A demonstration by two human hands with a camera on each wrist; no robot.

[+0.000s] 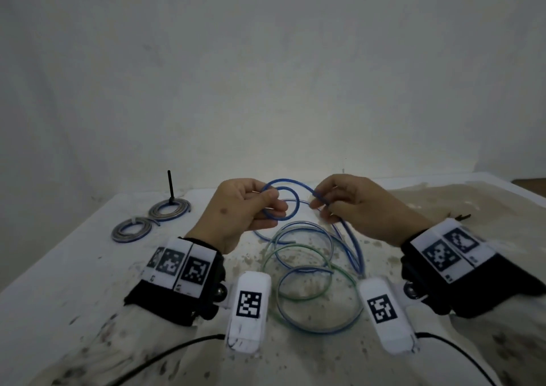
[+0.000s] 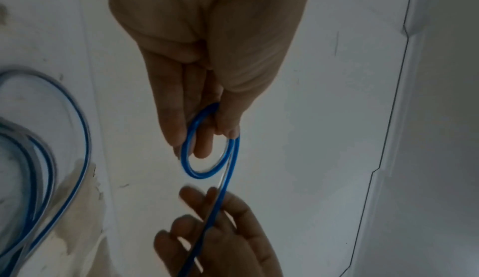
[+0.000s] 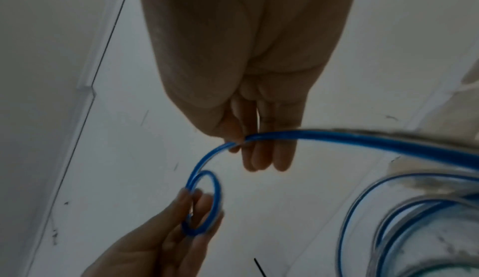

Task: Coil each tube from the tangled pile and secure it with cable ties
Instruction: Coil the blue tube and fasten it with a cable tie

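Note:
Both hands hold one blue tube [image 1: 291,183] above the table. My left hand [image 1: 273,210] pinches a small wound loop [image 2: 207,170] of it between thumb and fingers. My right hand [image 1: 320,204] pinches the same tube a short way along, just right of the loop [image 3: 204,203]. From there the tube runs down to the tangled pile [image 1: 310,267] of blue and green tubes lying under the hands. In the right wrist view the right hand [image 3: 241,144] has thumb and forefinger on the tube, and the left hand [image 3: 197,209] is below it.
Two tied coils [image 1: 170,210] [image 1: 131,229] lie at the back left of the white stained table [image 1: 74,267]; a black cable tie [image 1: 170,186] sticks up from the farther one. A small dark item [image 1: 462,217] lies at the right. A wall stands close behind.

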